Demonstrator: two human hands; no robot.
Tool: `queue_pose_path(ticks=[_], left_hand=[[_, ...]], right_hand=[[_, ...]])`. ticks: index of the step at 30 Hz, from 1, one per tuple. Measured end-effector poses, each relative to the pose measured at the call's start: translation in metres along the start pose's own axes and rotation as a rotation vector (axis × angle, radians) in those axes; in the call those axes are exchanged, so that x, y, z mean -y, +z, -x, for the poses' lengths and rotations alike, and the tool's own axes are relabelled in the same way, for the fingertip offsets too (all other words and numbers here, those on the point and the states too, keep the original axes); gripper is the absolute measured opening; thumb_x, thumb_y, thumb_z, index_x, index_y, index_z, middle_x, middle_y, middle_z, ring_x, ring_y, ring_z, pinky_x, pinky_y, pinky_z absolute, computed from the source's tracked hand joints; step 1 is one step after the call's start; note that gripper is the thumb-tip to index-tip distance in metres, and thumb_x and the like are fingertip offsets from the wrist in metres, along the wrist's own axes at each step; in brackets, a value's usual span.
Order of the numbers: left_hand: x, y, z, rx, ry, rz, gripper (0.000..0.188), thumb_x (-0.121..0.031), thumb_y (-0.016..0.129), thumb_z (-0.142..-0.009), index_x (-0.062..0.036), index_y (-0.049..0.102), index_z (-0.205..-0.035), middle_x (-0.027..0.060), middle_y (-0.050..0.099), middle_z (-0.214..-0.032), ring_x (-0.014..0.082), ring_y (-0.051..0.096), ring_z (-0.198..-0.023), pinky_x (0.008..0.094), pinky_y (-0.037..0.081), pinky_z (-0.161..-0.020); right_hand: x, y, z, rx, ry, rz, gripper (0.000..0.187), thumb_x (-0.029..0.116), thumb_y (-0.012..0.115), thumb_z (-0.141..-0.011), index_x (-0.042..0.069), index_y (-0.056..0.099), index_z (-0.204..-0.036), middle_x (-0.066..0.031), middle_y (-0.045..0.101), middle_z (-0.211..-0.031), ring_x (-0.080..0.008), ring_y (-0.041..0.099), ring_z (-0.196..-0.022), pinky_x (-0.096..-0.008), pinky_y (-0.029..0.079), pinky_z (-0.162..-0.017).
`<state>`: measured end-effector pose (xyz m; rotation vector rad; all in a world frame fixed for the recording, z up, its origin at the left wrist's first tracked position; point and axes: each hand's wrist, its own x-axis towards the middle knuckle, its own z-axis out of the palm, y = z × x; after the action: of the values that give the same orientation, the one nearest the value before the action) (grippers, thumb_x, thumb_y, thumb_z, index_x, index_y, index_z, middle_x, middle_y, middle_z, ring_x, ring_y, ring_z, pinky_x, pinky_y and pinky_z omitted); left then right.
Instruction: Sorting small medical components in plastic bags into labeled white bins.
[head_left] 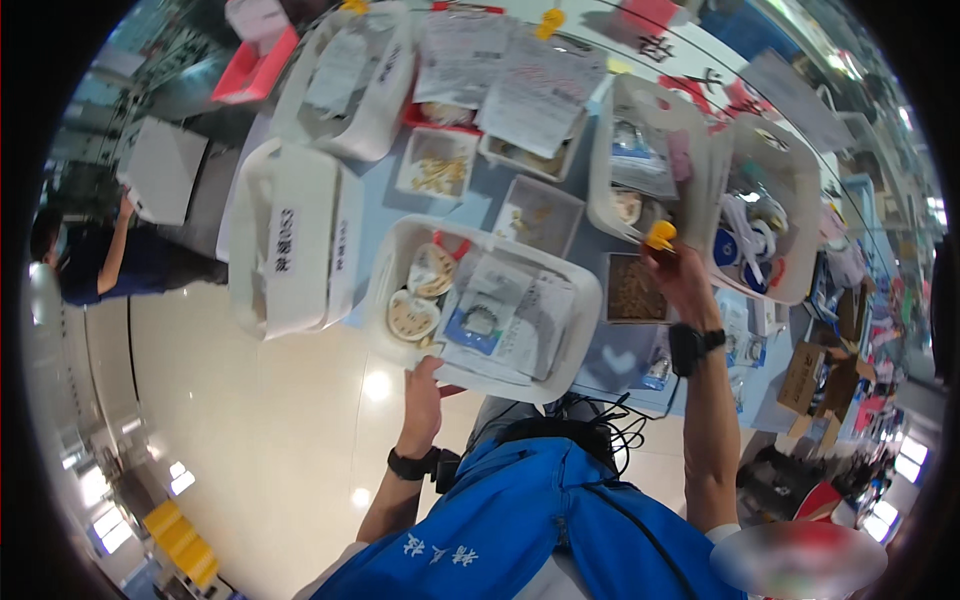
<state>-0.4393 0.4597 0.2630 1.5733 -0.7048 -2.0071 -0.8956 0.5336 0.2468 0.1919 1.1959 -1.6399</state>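
Note:
My left hand (423, 405) is closed on the near-left rim of a white plastic basket (583, 300), thumb over the edge. Inside the basket lie two cream dental plaster models (413, 316), printed sheets (548, 325) and a clear bag with a blue label (475, 328). A small red piece shows beside the upper model. My right hand (684, 287) pinches a small yellow plastic piece (660, 235), whose exact kind I cannot make out. It is raised at the near edge of another white basket (603, 190) with a bagged sheet and a model inside.
Small open trays (438, 165) with gold-coloured parts stand behind the held basket. A brown-filled tray (636, 290) lies beside my right hand. Stacked white baskets (290, 245) stand left, and a basket of tools (795, 270) right. Cables (625, 425) hang before me. A person (120, 250) stands far left.

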Motion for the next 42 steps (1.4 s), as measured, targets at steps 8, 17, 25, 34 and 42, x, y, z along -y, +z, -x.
queue_pose_path(ticks=[8, 17, 25, 34, 42], left_hand=[[0.01, -0.006, -0.003, -0.021, 0.05, -0.114, 0.046, -0.03, 0.057, -0.102, 0.0049, 0.05, -0.131, 0.0155, 0.055, -0.119, 0.0282, 0.063, -0.113, 0.0426, 0.063, -0.086], [-0.015, -0.05, 0.0, 0.175, 0.244, -0.119, 0.065, -0.05, 0.041, -0.109, -0.0067, 0.038, -0.158, 0.0156, 0.043, -0.158, 0.031, 0.05, -0.14, 0.0512, 0.049, -0.108], [-0.058, -0.069, -0.014, 0.273, 0.483, 0.018, 0.071, -0.053, 0.035, -0.111, -0.0074, 0.025, -0.164, 0.0087, 0.034, -0.167, 0.026, 0.033, -0.152, 0.0448, 0.024, -0.126], [-0.078, -0.056, -0.034, 0.177, 0.226, 0.19, 0.058, -0.045, 0.038, -0.112, -0.0083, 0.039, -0.157, 0.0069, 0.046, -0.159, 0.0258, 0.042, -0.146, 0.0442, 0.032, -0.123], [-0.07, -0.075, -0.054, 0.353, 0.304, 0.156, 0.059, -0.043, 0.037, -0.113, -0.009, 0.033, -0.161, 0.0098, 0.042, -0.161, 0.0287, 0.043, -0.146, 0.0449, 0.036, -0.122]], right_hand=[[0.028, 0.044, 0.092, 0.015, -0.13, 0.149, 0.031, 0.015, 0.05, -0.104, -0.011, 0.06, -0.118, -0.0214, 0.068, -0.117, -0.0285, 0.069, -0.104, -0.0352, 0.058, -0.081], [0.043, 0.07, 0.218, 0.451, -0.327, 0.856, 0.047, -0.006, 0.065, -0.089, -0.001, 0.054, -0.135, -0.0181, 0.064, -0.118, -0.0297, 0.067, -0.109, -0.0404, 0.056, -0.095], [-0.023, 0.103, 0.136, 0.061, 0.128, 1.057, 0.039, 0.035, 0.066, -0.098, -0.003, 0.067, -0.106, -0.0094, 0.065, -0.08, -0.0167, 0.064, -0.074, -0.0353, 0.051, -0.068], [-0.061, 0.066, 0.126, -0.126, -0.193, 1.143, 0.053, 0.05, 0.057, -0.106, -0.002, 0.064, -0.107, -0.017, 0.074, -0.088, -0.0216, 0.073, -0.082, -0.0352, 0.056, -0.073], [-0.11, 0.069, 0.109, 0.085, 0.196, 0.345, 0.068, 0.059, 0.034, -0.111, 0.003, 0.052, -0.147, -0.0139, 0.063, -0.134, -0.0172, 0.063, -0.117, -0.0309, 0.054, -0.098]])
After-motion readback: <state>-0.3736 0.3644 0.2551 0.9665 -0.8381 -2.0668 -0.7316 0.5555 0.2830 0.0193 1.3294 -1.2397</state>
